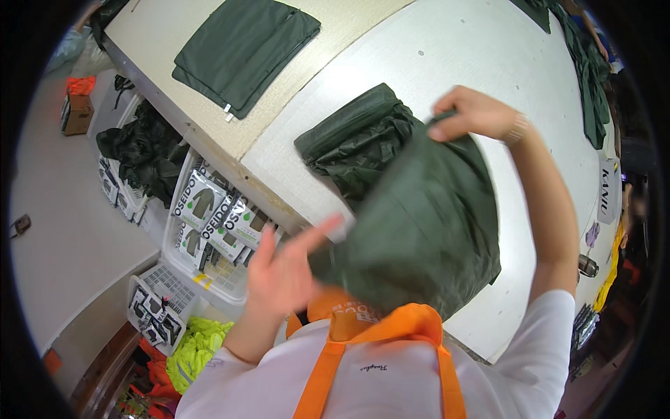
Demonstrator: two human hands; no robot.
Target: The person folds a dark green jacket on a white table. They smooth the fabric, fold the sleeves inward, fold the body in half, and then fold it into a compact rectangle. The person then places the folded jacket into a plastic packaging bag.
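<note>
My right hand (469, 119) is closed on the upper edge of a dark green, thin, slightly shiny garment (426, 223). The garment hangs from it toward my body, partly smeared by motion. My left hand (283, 276) is at the garment's left edge, thumb and forefinger stretched apart. Whether its palm touches the cloth I cannot tell. Behind the held garment lies a folded, crumpled dark green garment (356, 136) on the white table, its near part hidden by the held one. Farther left, a flat stack of folded green garments (244, 52) with a small white label rests on the table.
The white table (488, 45) fills the middle. Left of it stand a white basket (234, 293) of printed packets, a pile of dark cloth (146, 150), a smaller basket (183, 283) and bright yellow cloth (195, 349). More green cloth (590, 84) hangs at the far right.
</note>
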